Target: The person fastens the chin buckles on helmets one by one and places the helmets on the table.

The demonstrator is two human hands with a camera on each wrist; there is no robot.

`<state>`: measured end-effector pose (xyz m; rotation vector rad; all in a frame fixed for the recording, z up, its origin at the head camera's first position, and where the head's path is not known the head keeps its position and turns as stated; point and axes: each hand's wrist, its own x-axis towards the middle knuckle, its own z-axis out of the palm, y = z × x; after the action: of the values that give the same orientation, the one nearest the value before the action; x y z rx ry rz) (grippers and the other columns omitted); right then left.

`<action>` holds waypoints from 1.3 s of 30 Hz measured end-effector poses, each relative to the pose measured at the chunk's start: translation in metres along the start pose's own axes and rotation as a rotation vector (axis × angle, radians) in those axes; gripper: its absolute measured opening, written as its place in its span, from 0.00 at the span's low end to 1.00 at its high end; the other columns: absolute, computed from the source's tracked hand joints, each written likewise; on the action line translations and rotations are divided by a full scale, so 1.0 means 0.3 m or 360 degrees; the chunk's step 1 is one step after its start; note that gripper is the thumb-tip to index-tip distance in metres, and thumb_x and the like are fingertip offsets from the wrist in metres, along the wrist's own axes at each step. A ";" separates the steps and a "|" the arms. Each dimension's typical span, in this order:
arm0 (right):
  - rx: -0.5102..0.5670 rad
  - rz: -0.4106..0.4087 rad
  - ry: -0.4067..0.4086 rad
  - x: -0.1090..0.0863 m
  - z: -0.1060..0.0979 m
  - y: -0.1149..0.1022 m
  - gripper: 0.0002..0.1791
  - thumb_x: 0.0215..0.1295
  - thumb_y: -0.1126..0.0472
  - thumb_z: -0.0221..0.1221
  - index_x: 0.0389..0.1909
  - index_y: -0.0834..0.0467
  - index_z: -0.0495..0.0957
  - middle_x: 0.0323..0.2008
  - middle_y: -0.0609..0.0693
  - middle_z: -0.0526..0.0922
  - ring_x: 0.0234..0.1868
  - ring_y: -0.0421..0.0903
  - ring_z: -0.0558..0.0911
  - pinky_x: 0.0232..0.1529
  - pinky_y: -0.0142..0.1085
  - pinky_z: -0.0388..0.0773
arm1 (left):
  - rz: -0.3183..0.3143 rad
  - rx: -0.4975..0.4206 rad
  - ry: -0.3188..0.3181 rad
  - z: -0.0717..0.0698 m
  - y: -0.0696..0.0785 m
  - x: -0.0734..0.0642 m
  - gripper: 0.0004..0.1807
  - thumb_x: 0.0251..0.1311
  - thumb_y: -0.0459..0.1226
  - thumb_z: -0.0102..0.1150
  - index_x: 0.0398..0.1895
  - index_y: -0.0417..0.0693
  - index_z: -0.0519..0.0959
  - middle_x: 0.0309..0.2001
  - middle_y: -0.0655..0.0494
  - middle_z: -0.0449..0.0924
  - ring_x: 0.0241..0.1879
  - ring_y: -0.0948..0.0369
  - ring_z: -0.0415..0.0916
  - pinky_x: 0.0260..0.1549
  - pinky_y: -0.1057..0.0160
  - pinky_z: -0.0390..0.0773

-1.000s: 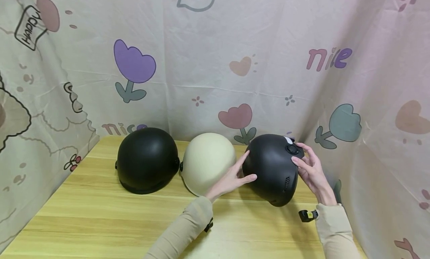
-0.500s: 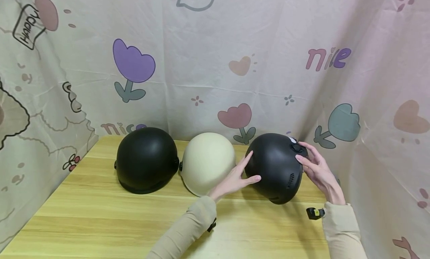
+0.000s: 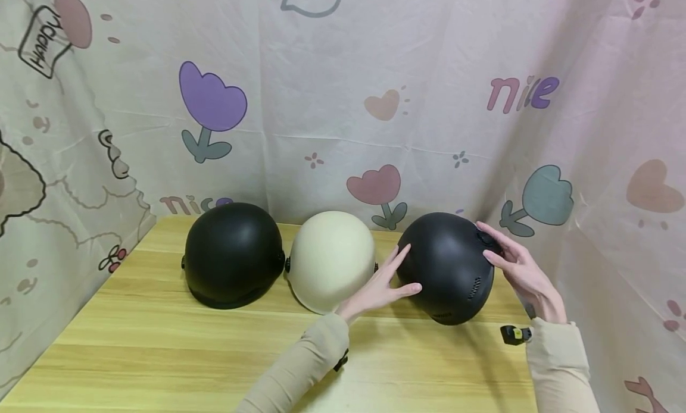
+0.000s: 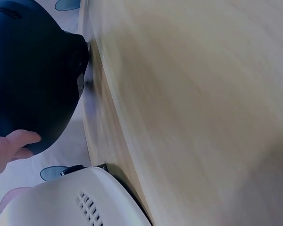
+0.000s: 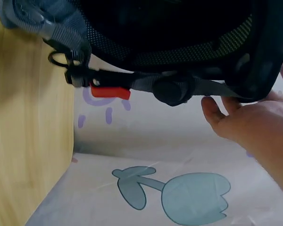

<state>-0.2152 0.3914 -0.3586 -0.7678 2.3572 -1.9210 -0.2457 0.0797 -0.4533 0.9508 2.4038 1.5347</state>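
Observation:
A matt black helmet is tilted above the table at the right, its vented side toward the front. My right hand grips its right edge, thumb and fingers by the round side knob. Against its left side rest the spread, nearly straight fingers of my left hand. The right wrist view shows the helmet's dark mesh lining, with a chin strap and a red buckle tab at the opening. Close to my left forearm stands a cream helmet, its vents showing in the left wrist view.
Another black helmet stands left of the cream one, almost side to side with it. The wooden table ends at a printed cloth curtain behind and along both sides.
Both hands have moved right together with the held black helmet. It has turned, so its white label has gone out of sight and its knob lies farther round. The other helmets stayed put.

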 end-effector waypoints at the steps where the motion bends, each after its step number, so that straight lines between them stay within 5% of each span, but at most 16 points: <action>1: 0.0025 -0.0003 -0.0028 -0.002 -0.006 0.001 0.32 0.76 0.75 0.45 0.78 0.66 0.51 0.78 0.42 0.56 0.72 0.23 0.61 0.64 0.16 0.63 | 0.0003 0.0004 -0.0004 0.002 0.001 0.001 0.48 0.65 0.61 0.58 0.80 0.81 0.40 0.84 0.53 0.34 0.81 0.45 0.45 0.73 0.34 0.56; 10: -0.0044 -0.0032 -0.0066 -0.019 -0.042 0.019 0.29 0.75 0.75 0.44 0.75 0.71 0.54 0.75 0.38 0.62 0.73 0.24 0.60 0.64 0.16 0.64 | 0.0024 -0.0024 -0.0011 0.024 0.001 0.004 0.52 0.65 0.53 0.63 0.81 0.74 0.37 0.83 0.56 0.31 0.81 0.48 0.46 0.71 0.40 0.64; 14: -0.0091 0.0009 0.0053 -0.015 -0.032 0.024 0.27 0.76 0.73 0.46 0.74 0.69 0.59 0.74 0.40 0.64 0.71 0.24 0.62 0.62 0.16 0.67 | -0.0038 -0.0051 -0.0035 0.035 -0.003 -0.003 0.57 0.63 0.53 0.65 0.82 0.69 0.33 0.83 0.49 0.33 0.79 0.45 0.51 0.73 0.39 0.60; 21: -0.0464 0.0126 0.0310 0.002 0.013 0.022 0.24 0.73 0.66 0.56 0.67 0.63 0.67 0.76 0.50 0.62 0.67 0.24 0.62 0.57 0.14 0.64 | -0.0192 0.0015 -0.0147 0.049 -0.011 -0.021 0.65 0.61 0.57 0.65 0.81 0.60 0.23 0.77 0.37 0.57 0.70 0.45 0.69 0.69 0.46 0.70; 27: -0.0517 0.0205 0.0376 0.007 0.026 0.023 0.23 0.72 0.63 0.58 0.64 0.59 0.66 0.78 0.57 0.57 0.67 0.24 0.62 0.55 0.14 0.66 | -0.0236 0.0033 -0.0226 0.053 -0.012 -0.028 0.66 0.62 0.59 0.64 0.79 0.59 0.18 0.76 0.37 0.58 0.71 0.46 0.69 0.69 0.47 0.71; 32: -0.0477 0.0291 0.0412 0.000 0.018 0.033 0.23 0.74 0.60 0.57 0.66 0.54 0.65 0.80 0.59 0.51 0.75 0.39 0.56 0.53 0.14 0.64 | -0.0257 -0.0039 -0.0305 0.059 -0.010 -0.028 0.67 0.63 0.56 0.64 0.78 0.59 0.16 0.72 0.32 0.64 0.71 0.46 0.69 0.68 0.50 0.72; 35: -0.0471 0.0343 0.0431 -0.007 0.014 0.046 0.25 0.75 0.57 0.55 0.70 0.50 0.63 0.80 0.57 0.49 0.76 0.42 0.54 0.53 0.13 0.63 | -0.0250 -0.0076 -0.0339 0.063 -0.012 -0.029 0.67 0.64 0.55 0.64 0.78 0.59 0.15 0.74 0.32 0.61 0.71 0.45 0.68 0.69 0.50 0.71; 39: -0.0504 0.0367 0.0416 -0.020 0.013 0.070 0.31 0.77 0.55 0.53 0.77 0.47 0.56 0.76 0.54 0.53 0.69 0.32 0.58 0.52 0.14 0.63 | -0.0227 -0.0102 -0.0343 0.067 -0.019 -0.029 0.67 0.65 0.54 0.63 0.77 0.57 0.13 0.78 0.37 0.53 0.73 0.46 0.66 0.70 0.49 0.69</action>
<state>-0.2164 0.3928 -0.3806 -0.2401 2.8006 -1.6665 -0.2326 0.0885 -0.4695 0.8633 2.2087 1.3750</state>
